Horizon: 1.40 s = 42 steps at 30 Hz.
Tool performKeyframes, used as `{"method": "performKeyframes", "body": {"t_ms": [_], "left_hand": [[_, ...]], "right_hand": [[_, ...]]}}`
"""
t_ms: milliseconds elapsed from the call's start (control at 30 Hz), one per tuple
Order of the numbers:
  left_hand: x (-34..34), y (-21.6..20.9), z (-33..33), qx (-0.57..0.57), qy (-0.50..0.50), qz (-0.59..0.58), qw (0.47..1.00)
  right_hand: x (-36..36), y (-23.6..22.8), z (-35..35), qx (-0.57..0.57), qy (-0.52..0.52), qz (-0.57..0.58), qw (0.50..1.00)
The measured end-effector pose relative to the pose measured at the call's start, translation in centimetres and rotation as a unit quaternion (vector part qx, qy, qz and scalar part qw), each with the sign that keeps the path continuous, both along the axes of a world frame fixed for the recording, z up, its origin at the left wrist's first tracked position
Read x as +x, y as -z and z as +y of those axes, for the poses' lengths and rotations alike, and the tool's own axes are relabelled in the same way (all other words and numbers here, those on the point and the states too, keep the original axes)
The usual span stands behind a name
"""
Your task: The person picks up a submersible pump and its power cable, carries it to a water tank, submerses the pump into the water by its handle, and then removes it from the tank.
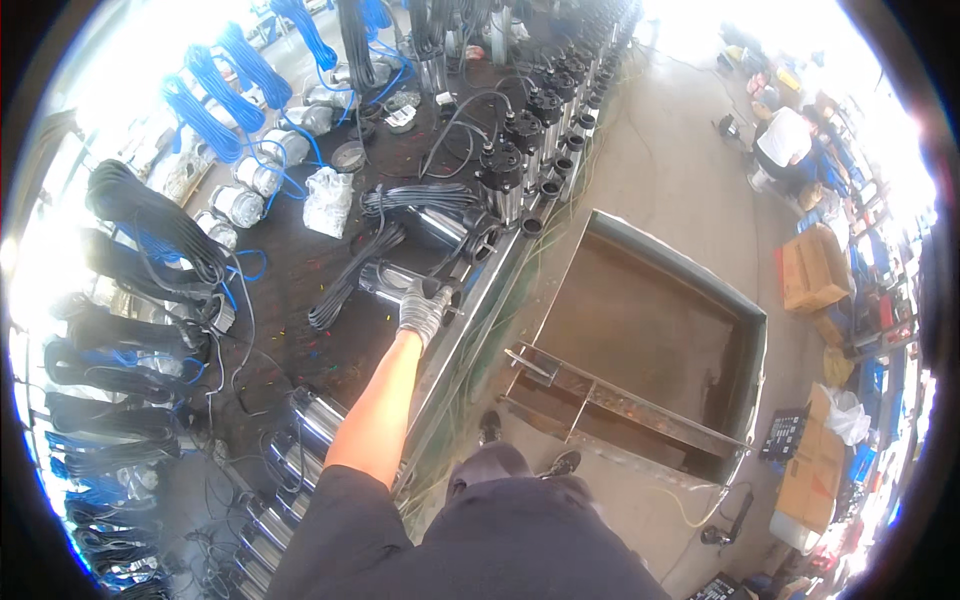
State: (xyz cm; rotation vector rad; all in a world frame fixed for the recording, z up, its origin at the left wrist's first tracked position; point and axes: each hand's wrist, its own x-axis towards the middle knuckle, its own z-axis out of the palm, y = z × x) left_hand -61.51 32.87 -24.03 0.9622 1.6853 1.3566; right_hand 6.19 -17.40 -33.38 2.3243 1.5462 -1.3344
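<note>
My left hand [425,311], in a pale grey work glove with darker fingertips, reaches out to the bench. Its fingers are closed round the near end of a shiny steel submersible pump [384,279] that lies on its side by the bench edge. The glove hides part of that end. A bundle of black cable [345,285] lies just left of the pump. Beyond it, a second steel pump [440,226] lies with a coiled black cable [420,197] across it. My right hand does not show.
Several upright steel pumps [502,180] line the bench edge farther off. More cylinders [312,415] lie near on the left, and blue cable coils [205,117] sit at the back left. Right of the bench is a water-filled metal tank [640,310]. A person [785,140] crouches at the far right.
</note>
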Motion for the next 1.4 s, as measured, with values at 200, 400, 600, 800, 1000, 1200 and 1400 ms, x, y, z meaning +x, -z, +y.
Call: {"method": "performKeyframes", "body": {"t_ms": [200, 400, 600, 800, 1000, 1200, 1400], "left_hand": [[4.8, -12.9, -7.5, 0.03, -0.01, -0.111, 0.993], [15.2, -23.5, -14.6, -0.005, 0.071, -0.153, 0.986], [23.2, -20.3, -16.3, -0.012, 0.131, -0.158, 0.979], [30.3, -16.3, -17.0, -0.062, 0.17, -0.109, 0.977], [33.9, -11.2, -16.8, -0.107, 0.193, -0.131, 0.967], [34.6, -10.1, -16.5, -0.094, 0.284, 0.086, 0.95], [34.9, -5.8, -16.4, -0.089, 0.339, 0.079, 0.933]], "right_hand": [[-2.6, -3.4, 7.7, 0.043, 0.379, 0.269, 0.884], [-13.4, -18.9, 24.1, 0.142, 0.278, 0.382, 0.87], [-21.4, -22.7, 29.4, 0.139, 0.065, 0.468, 0.87], [-19.8, -22.9, 29.4, 0.109, 0.066, 0.349, 0.929], [-17.8, -16.0, 29.5, 0.057, 0.146, 0.288, 0.945], [-17.0, -14.5, 30.0, 0.082, 0.147, 0.206, 0.964], [-18.7, -19.4, 32.9, 0.118, 0.163, 0.431, 0.88]]}}
